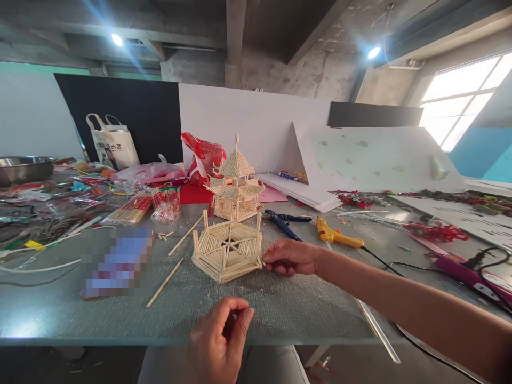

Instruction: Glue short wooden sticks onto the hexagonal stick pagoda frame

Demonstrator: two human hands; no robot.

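A hexagonal base of thin wooden sticks (212, 269), with short upright posts at several corners, lies on the table in front of me. At its right corner, the thumb and fingers of my right hand (291, 257) are closed on the edge. Nearer to me, my left hand (222, 338) hangs by the table's front edge, fingers curled and thumb against the index finger, nothing visible in it. Behind the base stands a tiered stick pagoda (237, 186) with a pointed roof. Two loose sticks (165, 282) lie to the left, near a few short cut pieces (165, 235).
Behind my right hand are blue-handled pliers (285, 225) and a yellow glue gun (338, 234) with a black cord. A clear glue stick (378, 330) juts over the front edge. Left are a blurred phone (118, 264), bundled sticks (132, 208) and a metal bowl (26, 170).
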